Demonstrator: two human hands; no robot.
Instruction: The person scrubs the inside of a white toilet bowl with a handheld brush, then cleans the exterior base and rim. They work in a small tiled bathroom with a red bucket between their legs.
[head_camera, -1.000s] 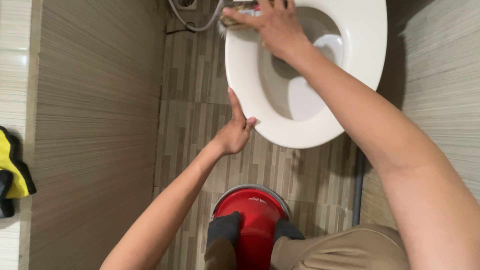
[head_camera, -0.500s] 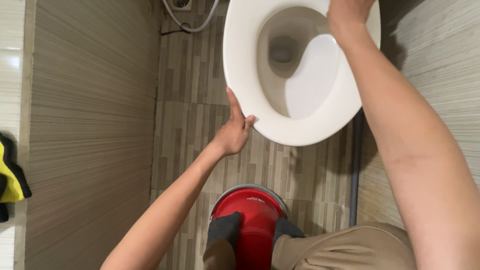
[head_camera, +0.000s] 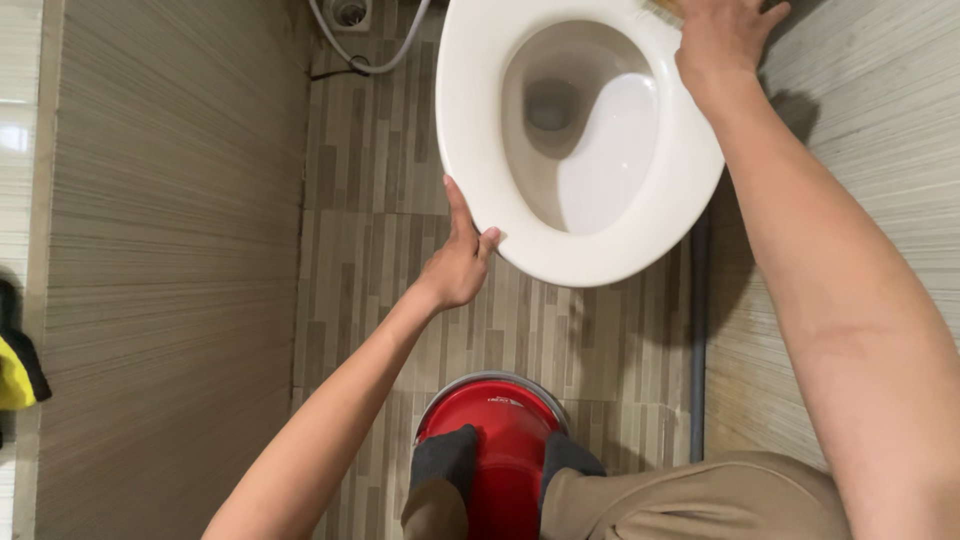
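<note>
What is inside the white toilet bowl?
Inside the toilet bowl lie smooth white walls and a dark drain opening. The right hand covers part of the far rim.

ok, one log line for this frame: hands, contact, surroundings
left hand: braced on toilet seat outer edge | right hand: on far rim, something under it, unclear | red bucket by feet

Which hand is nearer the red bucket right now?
Left. The left hand rests on the toilet bowl rim's near side, just above the red bucket; the right hand touches the far rim.

A small pale label (head_camera: 505, 401) marks the red bucket (head_camera: 505, 450) rim.
</note>
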